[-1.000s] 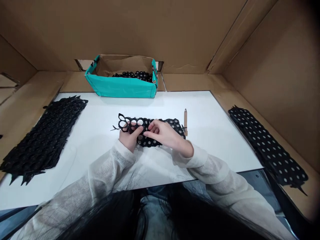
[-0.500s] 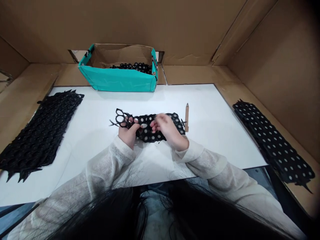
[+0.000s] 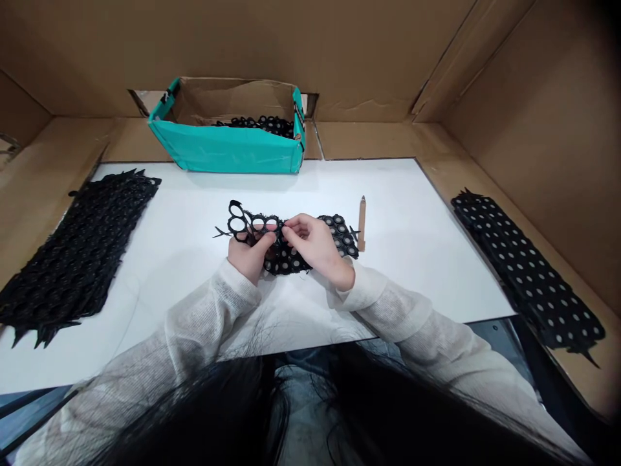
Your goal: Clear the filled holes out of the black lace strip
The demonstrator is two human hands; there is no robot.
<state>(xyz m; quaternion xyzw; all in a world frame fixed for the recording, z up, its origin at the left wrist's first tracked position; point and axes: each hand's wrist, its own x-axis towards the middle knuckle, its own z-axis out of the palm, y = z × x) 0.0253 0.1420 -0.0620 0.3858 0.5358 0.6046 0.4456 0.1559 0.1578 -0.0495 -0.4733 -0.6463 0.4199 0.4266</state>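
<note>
A black perforated sheet of small rings (image 3: 339, 234) lies on the white board (image 3: 417, 259) in front of me. My left hand (image 3: 250, 254) is closed on its left end, where several rings stand open and empty. My right hand (image 3: 313, 244) pinches the sheet just right of my left thumb, fingers pressed together on a ring. A small tan stick (image 3: 361, 223) lies right beside the sheet's right end.
A teal box (image 3: 228, 152) with loose black rings inside stands at the back. A pile of black sheets (image 3: 77, 249) lies at the left, another dotted stack (image 3: 524, 272) on the right cardboard ledge. Cardboard walls enclose the area.
My right hand lifted off, then came back to pinch the sheet near my left thumb. The view tilted, so everything sits slightly higher in frame.
</note>
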